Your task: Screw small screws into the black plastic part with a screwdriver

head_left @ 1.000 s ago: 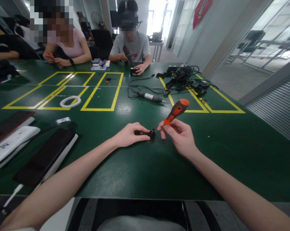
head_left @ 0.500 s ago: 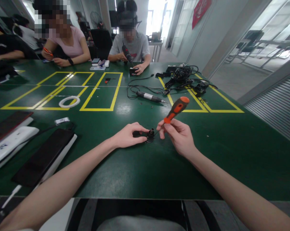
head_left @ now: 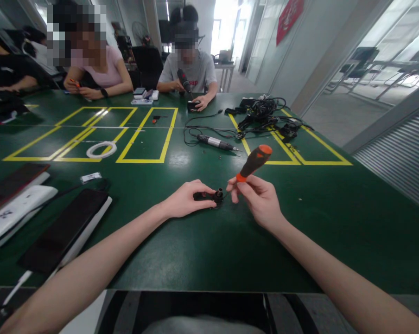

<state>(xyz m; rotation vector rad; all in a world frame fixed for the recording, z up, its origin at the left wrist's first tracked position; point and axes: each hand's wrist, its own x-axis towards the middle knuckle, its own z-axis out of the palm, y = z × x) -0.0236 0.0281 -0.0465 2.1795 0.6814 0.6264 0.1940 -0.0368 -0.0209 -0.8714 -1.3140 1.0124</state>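
Between the thumb and forefinger of my left hand [head_left: 187, 199] is a small black part with a short metal cylinder [head_left: 218, 195] standing up from it, held against the green tabletop. My fingers cover some of its dark body, so its exact kind is unclear. My right hand [head_left: 260, 197] grips a screwdriver [head_left: 254, 163] with an orange and dark grey handle, low down near the collar. The handle leans up to the right, and the thin shaft slants down to the left toward the black part's right side. Whether the tip touches it, I cannot tell.
Beyond my hands lies a corded electric screwdriver [head_left: 217, 142]; tangled black cables [head_left: 261, 116] are behind it at right. A white ring [head_left: 101, 149] rests on yellow tape markings. Phones [head_left: 65, 229] and a white power strip [head_left: 18, 208] occupy the left. Co-workers sit across the table.
The screwdriver's handle has turned about its axis and tipped slightly lower. Both hands stay in nearly the same place around the black part. The whole view has shifted a little.
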